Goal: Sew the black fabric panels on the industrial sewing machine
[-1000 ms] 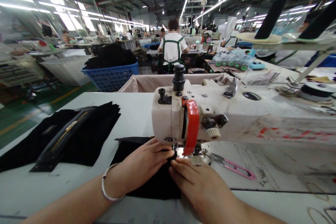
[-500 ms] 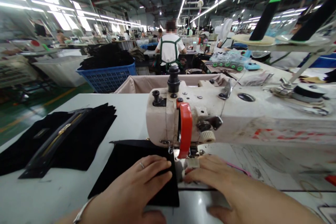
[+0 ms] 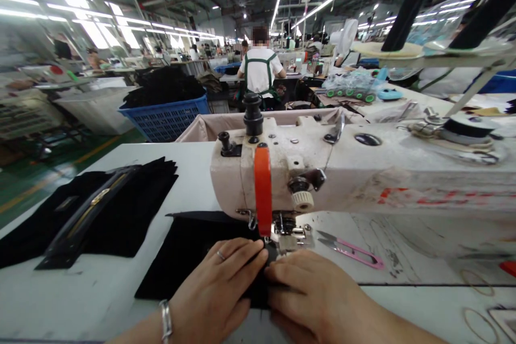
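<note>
A black fabric piece [image 3: 189, 239] lies on the table, its right edge under the head of a white sewing machine [image 3: 355, 156]. My left hand [image 3: 221, 285], with a ring and a bracelet, rests on the cloth, its outstretched fingers pointing at the presser foot area. At the fabric's right edge, my right hand [image 3: 310, 290] has its fingers curled, closed on the edge close to the left fingertips. An orange guard [image 3: 263, 191] hangs in front of the needle area and partly hides it. Pink-handled thread snips [image 3: 355, 250] lie right of the presser foot.
Stacked black pieces with a zipper strip [image 3: 97, 201] lie at the table's left. Beyond the table stand a cloth-lined bin [image 3: 205, 126] and a blue basket [image 3: 169, 118] of dark fabric. A co-worker [image 3: 260, 70] sits further ahead. Thread cones [image 3: 407, 16] stand at upper right.
My right hand has moved left from beside the presser foot onto the fabric's edge, uncovering the snips. The left hand stays on the cloth. The view has shifted slightly.
</note>
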Action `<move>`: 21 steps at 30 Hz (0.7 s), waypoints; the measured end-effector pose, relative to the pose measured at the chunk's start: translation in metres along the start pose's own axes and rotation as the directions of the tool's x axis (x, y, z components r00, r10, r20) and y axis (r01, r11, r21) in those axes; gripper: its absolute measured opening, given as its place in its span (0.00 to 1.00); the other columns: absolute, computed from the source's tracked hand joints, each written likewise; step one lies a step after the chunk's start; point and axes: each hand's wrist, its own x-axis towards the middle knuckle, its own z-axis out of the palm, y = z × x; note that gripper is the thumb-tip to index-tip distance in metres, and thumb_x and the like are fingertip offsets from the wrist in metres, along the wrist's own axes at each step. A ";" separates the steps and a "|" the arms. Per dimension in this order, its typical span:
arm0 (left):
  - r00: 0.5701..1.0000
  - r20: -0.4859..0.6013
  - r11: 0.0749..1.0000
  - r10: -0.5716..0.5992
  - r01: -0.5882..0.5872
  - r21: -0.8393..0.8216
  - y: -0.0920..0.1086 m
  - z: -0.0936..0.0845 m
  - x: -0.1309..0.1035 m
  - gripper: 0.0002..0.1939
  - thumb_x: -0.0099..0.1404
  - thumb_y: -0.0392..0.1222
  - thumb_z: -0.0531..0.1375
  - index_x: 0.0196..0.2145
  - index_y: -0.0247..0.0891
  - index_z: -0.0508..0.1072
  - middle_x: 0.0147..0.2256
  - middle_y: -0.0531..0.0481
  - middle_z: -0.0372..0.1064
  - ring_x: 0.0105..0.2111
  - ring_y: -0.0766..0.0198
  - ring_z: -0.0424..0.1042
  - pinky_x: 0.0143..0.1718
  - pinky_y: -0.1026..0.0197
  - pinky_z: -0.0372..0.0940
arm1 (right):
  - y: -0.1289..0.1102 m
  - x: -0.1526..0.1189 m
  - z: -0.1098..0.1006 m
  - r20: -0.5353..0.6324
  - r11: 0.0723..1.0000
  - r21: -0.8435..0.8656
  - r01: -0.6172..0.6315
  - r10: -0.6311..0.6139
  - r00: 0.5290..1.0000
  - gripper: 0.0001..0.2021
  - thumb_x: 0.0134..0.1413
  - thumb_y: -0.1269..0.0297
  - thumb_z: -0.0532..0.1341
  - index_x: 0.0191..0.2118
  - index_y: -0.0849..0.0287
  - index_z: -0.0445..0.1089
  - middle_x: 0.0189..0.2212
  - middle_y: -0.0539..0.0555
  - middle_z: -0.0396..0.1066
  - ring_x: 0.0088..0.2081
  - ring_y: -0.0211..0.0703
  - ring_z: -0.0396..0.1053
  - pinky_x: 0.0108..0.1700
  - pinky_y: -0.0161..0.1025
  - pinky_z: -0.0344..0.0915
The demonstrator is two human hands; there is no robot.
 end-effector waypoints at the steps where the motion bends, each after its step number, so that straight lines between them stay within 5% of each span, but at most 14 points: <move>1: 1.000 0.013 1.000 0.002 -0.002 -0.005 -0.001 -0.001 0.002 0.35 0.49 0.26 0.52 0.57 0.35 0.62 0.53 0.44 0.67 0.53 0.54 0.65 0.56 0.48 0.64 | -0.001 -0.001 0.004 0.000 1.000 -0.002 0.011 -0.011 1.000 0.06 0.60 0.68 0.57 0.35 0.58 0.71 0.34 0.53 0.71 0.39 0.41 0.69 0.41 0.38 0.67; 6: 0.995 0.089 0.999 0.040 -0.040 -0.003 -0.004 -0.009 0.013 0.29 0.51 0.27 0.54 0.53 0.34 0.66 0.52 0.45 0.69 0.54 0.56 0.65 0.58 0.53 0.61 | 0.001 -0.002 0.019 -0.008 1.000 -0.028 0.005 -0.006 1.000 0.04 0.56 0.70 0.60 0.33 0.57 0.72 0.33 0.51 0.72 0.38 0.42 0.70 0.39 0.38 0.68; 13: 0.995 0.075 0.997 0.066 -0.068 0.021 -0.013 -0.012 0.026 0.22 0.57 0.28 0.55 0.51 0.34 0.68 0.51 0.44 0.70 0.53 0.56 0.67 0.58 0.53 0.62 | -0.002 0.002 0.010 0.021 0.991 0.006 -0.133 0.133 0.991 0.07 0.55 0.63 0.62 0.40 0.56 0.73 0.39 0.53 0.73 0.43 0.46 0.70 0.46 0.43 0.68; 21: 0.976 -0.191 0.993 0.105 -0.114 -0.038 -0.017 0.007 0.010 0.11 0.71 0.32 0.50 0.44 0.35 0.71 0.43 0.46 0.73 0.47 0.63 0.71 0.57 0.60 0.64 | -0.001 0.004 0.006 0.008 0.988 0.024 -0.156 0.155 0.988 0.10 0.58 0.66 0.59 0.45 0.56 0.71 0.40 0.53 0.73 0.45 0.46 0.69 0.49 0.44 0.67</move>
